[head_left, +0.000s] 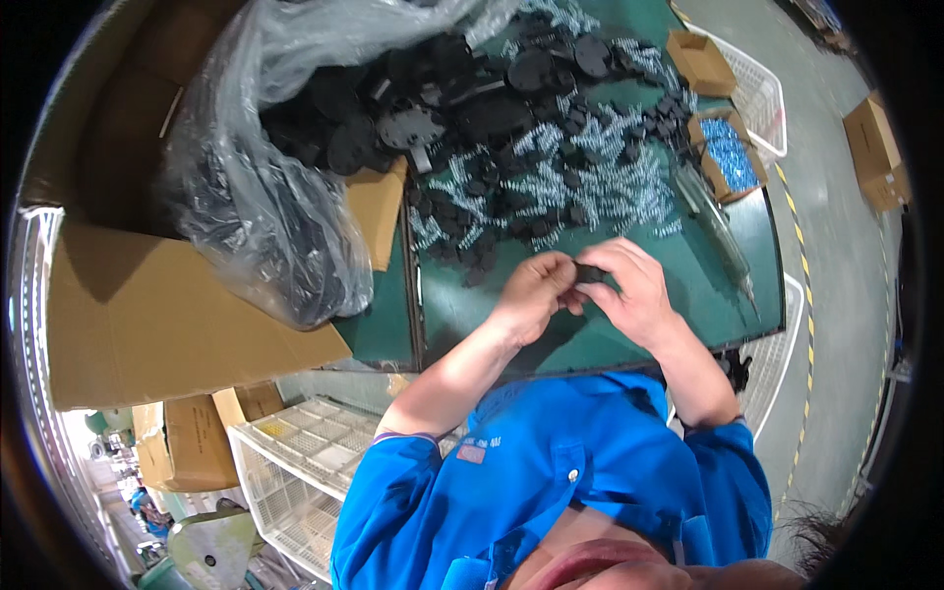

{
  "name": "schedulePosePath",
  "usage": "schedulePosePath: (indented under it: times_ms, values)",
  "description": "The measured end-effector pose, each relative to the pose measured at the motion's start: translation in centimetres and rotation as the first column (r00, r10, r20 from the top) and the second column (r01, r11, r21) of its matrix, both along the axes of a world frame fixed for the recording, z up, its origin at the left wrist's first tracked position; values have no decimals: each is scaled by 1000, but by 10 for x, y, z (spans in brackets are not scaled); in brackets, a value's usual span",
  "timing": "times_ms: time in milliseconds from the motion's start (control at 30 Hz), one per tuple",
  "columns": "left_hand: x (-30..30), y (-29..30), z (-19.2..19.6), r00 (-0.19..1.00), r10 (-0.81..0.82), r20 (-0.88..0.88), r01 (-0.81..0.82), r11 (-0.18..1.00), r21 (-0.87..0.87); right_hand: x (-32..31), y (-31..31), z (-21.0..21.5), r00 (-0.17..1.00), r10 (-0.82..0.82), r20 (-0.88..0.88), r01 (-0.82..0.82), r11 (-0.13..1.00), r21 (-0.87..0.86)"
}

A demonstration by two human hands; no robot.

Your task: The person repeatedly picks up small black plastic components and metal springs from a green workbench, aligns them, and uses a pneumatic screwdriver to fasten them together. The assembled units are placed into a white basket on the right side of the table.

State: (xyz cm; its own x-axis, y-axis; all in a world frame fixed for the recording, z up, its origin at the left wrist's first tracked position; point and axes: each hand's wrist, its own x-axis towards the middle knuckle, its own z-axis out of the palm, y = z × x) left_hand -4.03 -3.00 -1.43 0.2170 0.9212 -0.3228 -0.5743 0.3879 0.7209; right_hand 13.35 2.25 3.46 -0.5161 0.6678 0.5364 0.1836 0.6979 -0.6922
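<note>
My left hand (pixel 536 293) and my right hand (pixel 629 290) meet above the near part of the green tabletop (pixel 462 320). Between them is a small black plastic part (pixel 589 273), pinched by the fingers of both. Fingers cover much of it, so its full shape is hidden. Just beyond my hands spreads a heap of metal springs (pixel 629 192), mixed with small black pieces (pixel 482 267). Farther back lie larger flat black plastic parts (pixel 531 71).
A clear plastic bag (pixel 265 216) of black parts spills from a large cardboard box (pixel 147 315) at left. At right are a small carton of blue pieces (pixel 728 155), an open carton (pixel 700 64) and a pointed long tool (pixel 723 231). White crates (pixel 295 462) stand below the table.
</note>
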Motion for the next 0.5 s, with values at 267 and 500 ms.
schedulePosePath:
  times_ms: [267, 500]
  values:
    - [-66, 117, 58, -491, 167, -855, 33, 984, 174, 61, -3, -12, 953, -228, -198, 190, 963, -192]
    - [-63, 161, 43, -481, 269, -834, -8, 950, 311, 87, -10, -11, 955, -195, -225, 168, 977, -131]
